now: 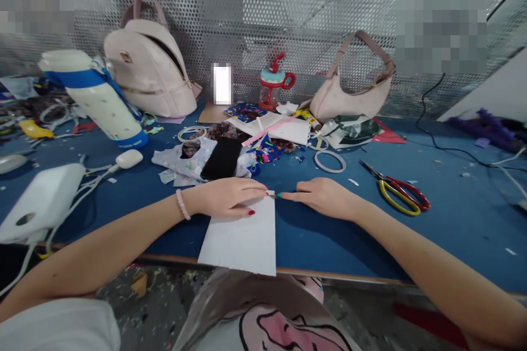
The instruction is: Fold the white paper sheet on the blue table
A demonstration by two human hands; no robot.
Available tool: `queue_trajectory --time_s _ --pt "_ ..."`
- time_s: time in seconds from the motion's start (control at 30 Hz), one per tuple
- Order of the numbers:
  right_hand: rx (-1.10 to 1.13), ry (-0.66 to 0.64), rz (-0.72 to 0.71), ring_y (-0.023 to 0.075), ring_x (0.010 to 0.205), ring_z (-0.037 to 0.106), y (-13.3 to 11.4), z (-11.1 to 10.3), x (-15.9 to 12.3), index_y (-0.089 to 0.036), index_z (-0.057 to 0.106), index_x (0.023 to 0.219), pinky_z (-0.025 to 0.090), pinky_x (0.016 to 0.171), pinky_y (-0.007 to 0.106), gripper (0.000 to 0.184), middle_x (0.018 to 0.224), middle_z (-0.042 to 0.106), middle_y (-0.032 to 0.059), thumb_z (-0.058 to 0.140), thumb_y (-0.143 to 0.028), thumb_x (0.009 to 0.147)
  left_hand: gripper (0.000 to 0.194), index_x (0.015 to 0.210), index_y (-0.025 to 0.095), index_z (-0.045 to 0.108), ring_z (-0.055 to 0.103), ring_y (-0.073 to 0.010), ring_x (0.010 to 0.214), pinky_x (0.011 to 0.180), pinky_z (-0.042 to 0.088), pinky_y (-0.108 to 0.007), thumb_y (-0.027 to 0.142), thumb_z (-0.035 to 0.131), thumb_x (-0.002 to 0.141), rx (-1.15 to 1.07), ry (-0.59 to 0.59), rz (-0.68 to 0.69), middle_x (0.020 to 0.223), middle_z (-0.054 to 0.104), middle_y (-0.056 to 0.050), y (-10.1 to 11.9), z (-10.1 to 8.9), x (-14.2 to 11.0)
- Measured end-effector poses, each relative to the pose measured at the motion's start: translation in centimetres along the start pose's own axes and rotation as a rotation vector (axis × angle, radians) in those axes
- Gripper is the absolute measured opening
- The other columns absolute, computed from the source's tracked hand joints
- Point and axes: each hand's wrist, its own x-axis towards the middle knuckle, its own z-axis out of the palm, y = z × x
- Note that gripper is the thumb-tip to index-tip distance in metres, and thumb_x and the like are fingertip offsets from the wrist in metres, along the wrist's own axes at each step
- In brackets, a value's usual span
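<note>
A white sheet of card [242, 244] lies on the blue table, its near end jutting over the table's front edge. Flat across the card's far end rests my left hand [226, 197], fingers stretched toward the right corner. My right hand [325, 197] is at that same corner, its fingers curled in and the index finger pointing left. From its fingertip a small, thin, dark blade-like piece [273, 196] reaches the card's edge; most of it is hidden. Just beyond my left hand, a black phone [222, 159] lies on patterned fabric scraps [181, 160].
Scissors [399, 192] with red and yellow handles lie at right. White rings [330, 161], papers [284, 130] and a red-lidded cup [269, 88] are behind. A backpack [148, 77], a handbag [354, 93], a bottle [99, 98] and a white corded device [45, 197] stand around.
</note>
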Motion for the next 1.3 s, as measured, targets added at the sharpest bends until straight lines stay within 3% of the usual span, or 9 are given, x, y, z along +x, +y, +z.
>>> queue_trajectory --time_s 0.67,1.0,1.3 --pt "-0.004 0.001 -0.016 0.0134 0.056 0.042 -0.8 -0.5 0.0 -0.022 0.055 0.139 0.030 0.059 0.030 0.044 0.077 0.057 0.0012 0.034 -0.015 0.101 0.046 0.139 0.012 0.053 0.050 -0.0279 0.132 0.113 0.036 -0.041 0.031 0.052 0.097 0.070 -0.015 0.072 0.143 0.055 -0.013 0.1 -0.6 -0.3" --pt "0.011 0.013 -0.047 0.0127 0.057 0.042 -0.9 -0.9 0.0 -0.023 0.056 0.137 0.029 0.059 0.029 0.043 0.076 0.057 0.0014 0.033 -0.018 0.102 0.054 0.144 0.014 0.048 0.047 -0.0272 0.135 0.113 0.036 -0.039 0.018 0.052 0.090 0.075 -0.041 0.053 0.148 0.050 -0.013 0.6 -0.5 -0.2" --pt "0.007 0.027 -0.059 0.0130 0.056 0.041 -1.0 -1.1 0.0 -0.023 0.059 0.135 0.029 0.058 0.029 0.042 0.075 0.056 0.0014 0.033 -0.018 0.101 0.052 0.141 0.010 0.050 0.047 -0.0274 0.134 0.113 0.037 -0.040 0.019 0.051 0.089 0.071 -0.029 0.077 0.146 0.051 -0.014 0.5 -0.5 -0.2"
